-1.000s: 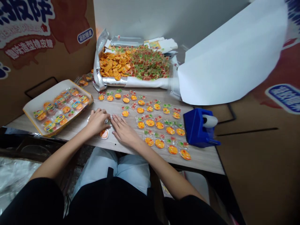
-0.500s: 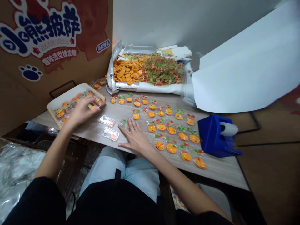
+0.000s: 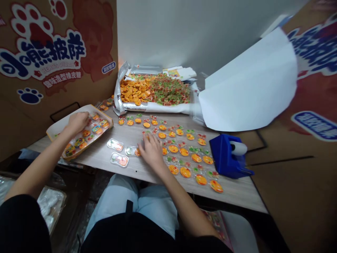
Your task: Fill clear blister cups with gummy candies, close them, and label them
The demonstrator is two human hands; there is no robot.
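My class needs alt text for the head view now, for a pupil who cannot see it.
A person's left hand is over a shallow box of clear candy packs, while the right hand is at the left end of rows of clear packs on a table. A blue tape dispenser stands at the right; orange pieces and red-and-green pieces lie heaped behind.

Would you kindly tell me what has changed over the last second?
The left hand has moved left, leaving the clear packs for the open box; its grip is unclear. The right hand has shifted right, toward the candy rows. The tape dispenser stayed put.
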